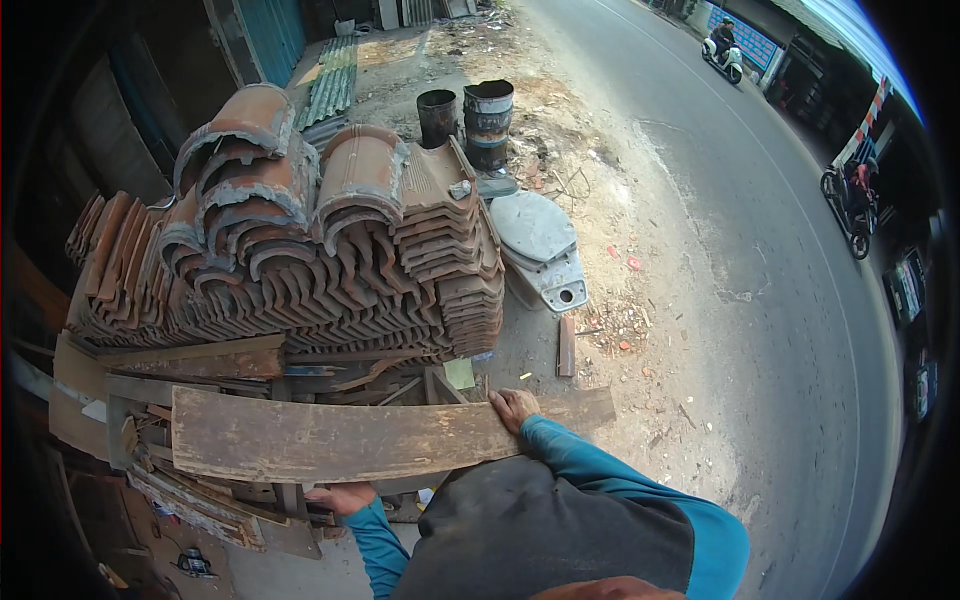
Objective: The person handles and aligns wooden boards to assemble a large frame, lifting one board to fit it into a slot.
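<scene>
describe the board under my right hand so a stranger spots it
Find the big stack of clay roof tiles. Just below it in the picture, a worn brown board runs crosswise, the right hand on its far edge. It is the longest board there.

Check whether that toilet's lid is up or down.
Down: the lid lies flat over the toilet, covering its opening.

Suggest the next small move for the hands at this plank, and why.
I'd probably secure the left hand under the plank's lower edge: the right hand holds the upper edge, toward the right end, while the left end extends well past the left hand.
</scene>
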Tool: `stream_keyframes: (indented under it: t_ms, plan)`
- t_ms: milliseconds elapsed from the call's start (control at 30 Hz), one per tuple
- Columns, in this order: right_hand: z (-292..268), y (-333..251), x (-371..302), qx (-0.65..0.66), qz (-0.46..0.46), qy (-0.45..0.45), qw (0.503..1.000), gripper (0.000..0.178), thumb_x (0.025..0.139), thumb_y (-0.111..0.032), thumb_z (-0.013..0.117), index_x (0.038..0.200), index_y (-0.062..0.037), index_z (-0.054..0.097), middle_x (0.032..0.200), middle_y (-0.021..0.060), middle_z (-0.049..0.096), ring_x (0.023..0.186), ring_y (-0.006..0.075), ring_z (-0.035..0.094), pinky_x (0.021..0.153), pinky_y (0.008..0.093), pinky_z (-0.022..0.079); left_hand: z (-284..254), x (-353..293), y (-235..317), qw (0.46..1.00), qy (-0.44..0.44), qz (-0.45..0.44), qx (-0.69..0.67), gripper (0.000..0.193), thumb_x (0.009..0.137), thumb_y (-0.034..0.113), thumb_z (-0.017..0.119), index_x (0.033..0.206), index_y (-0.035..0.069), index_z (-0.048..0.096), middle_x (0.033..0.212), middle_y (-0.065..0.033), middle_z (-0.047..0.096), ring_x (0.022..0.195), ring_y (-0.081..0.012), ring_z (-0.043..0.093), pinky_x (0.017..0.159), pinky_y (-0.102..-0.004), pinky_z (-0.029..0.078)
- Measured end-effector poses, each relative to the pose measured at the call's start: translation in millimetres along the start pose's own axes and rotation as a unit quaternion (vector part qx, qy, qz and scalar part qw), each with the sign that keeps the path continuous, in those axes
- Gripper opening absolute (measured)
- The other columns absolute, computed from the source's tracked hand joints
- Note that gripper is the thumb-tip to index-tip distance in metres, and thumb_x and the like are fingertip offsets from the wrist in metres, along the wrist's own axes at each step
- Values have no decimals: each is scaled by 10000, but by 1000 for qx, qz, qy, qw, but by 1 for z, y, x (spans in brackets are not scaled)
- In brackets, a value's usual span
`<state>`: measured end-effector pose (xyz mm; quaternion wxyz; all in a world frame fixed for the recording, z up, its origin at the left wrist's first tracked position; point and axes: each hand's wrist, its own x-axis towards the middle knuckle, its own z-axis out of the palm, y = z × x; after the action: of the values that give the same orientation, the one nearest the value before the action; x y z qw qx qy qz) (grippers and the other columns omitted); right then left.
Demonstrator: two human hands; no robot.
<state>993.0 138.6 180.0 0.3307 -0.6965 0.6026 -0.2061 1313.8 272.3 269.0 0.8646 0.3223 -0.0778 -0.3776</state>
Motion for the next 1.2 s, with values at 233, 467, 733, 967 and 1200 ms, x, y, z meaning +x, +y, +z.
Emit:
stream_keyframes:
  t_ms: [233, 467, 733, 967, 1200]
  plan:
    - [2, 7, 4, -27, 42, -46, 998, 493, 929, -461, 393, 876, -46, 653, 868, 224, 652, 887, 412, 598, 860, 466, 413, -15, 12, -21, 968, 30, -8, 249, 645, 876, 467, 569, 1315, 6, 465, 1241, -121, 526, 1105, -246, 531, 970, -377, 430]
    - [-10, -8, 3, -7, 47, -50, 998, 480, 918, -455, 413, 944, -58, 681, 901, 228, 658, 904, 406, 609, 853, 464, 437, -14, 8, -14, 953, 21, -21, 303, 665, 894, 492, 538, 1328, -4, 447, 1282, -135, 504, 1123, -247, 520, 977, -374, 424]
    - [-13, -11, 3, 12, 43, -34, 998, 477, 913, -456, 417, 946, -47, 661, 891, 234, 647, 887, 421, 603, 791, 474, 458, 2, 2, -10, 949, 14, -41, 311, 734, 882, 536, 535, 1365, 2, 396, 1316, -136, 474, 1146, -258, 508, 983, -383, 423]
    - [-4, -2, 5, 3, 36, -29, 999, 491, 918, -462, 399, 829, -30, 613, 811, 265, 604, 836, 461, 571, 729, 498, 436, -19, 9, -18, 962, 14, -9, 274, 723, 876, 525, 558, 1360, 8, 407, 1314, -131, 476, 1142, -254, 510, 978, -385, 429]
    - [0, 4, 2, -6, 41, -28, 999, 519, 920, -484, 373, 823, -29, 602, 827, 279, 595, 855, 469, 564, 738, 512, 426, -32, 14, -25, 965, 40, 12, 260, 639, 891, 436, 584, 1321, -18, 454, 1288, -119, 500, 1114, -223, 516, 957, -358, 434]
